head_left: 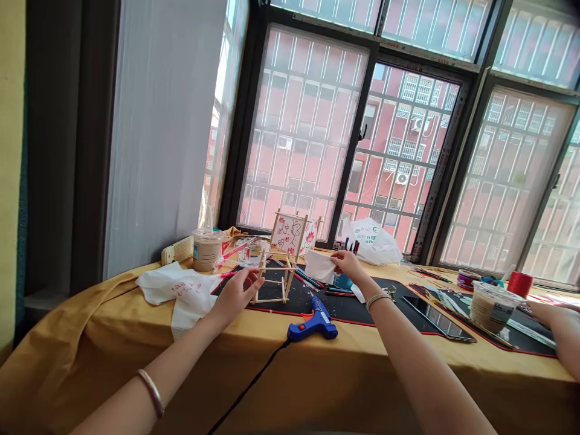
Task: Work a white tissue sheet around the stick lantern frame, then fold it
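My left hand [239, 291] has its fingers closed on the left side of a small frame of thin wooden sticks [270, 300], which stands at the front of a black mat [376, 317]. Just behind rise white paper panels [289, 232] with red and dark drawings, edged by sticks; whether they join the frame is unclear. Between the fingertips of my right hand [347, 266] is a small white paper sheet [319, 266], held to the right of the frame. A blue hot glue gun [313, 323] lies in front, nozzle pointing away, its black cord hanging over the table edge.
Crumpled white tissue [181, 290] and a plastic drink cup [207, 251] are at left. Pens [351, 246] and a plastic bag [371, 241] stand behind. Rightward are a tablet [438, 318], another drink cup [493, 308], red thread spool [519, 284] and another person's hand [546, 315].
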`<action>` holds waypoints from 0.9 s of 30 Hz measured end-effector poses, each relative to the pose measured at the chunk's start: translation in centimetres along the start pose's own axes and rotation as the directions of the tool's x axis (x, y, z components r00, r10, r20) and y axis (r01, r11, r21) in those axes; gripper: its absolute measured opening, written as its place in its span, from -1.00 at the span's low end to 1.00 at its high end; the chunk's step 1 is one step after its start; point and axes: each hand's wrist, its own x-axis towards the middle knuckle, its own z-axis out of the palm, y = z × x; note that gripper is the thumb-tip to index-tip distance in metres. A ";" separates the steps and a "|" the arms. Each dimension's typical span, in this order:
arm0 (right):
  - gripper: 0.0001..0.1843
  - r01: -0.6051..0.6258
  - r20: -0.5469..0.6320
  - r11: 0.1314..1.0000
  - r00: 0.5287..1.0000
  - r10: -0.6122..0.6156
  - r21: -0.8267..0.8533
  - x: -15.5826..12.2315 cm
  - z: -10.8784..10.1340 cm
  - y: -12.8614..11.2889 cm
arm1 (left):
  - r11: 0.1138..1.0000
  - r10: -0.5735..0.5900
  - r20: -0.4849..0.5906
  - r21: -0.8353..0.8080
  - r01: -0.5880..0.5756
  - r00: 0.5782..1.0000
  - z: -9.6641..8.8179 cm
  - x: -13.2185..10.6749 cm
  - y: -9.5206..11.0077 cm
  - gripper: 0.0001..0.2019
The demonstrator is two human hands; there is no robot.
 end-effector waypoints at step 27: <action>-0.64 0.374 -0.306 0.886 0.908 -0.288 0.274 -1.0 2.6 -2.7 | 0.999 0.010 -0.024 0.046 -0.009 1.000 0.2 -0.2 0.3 -0.63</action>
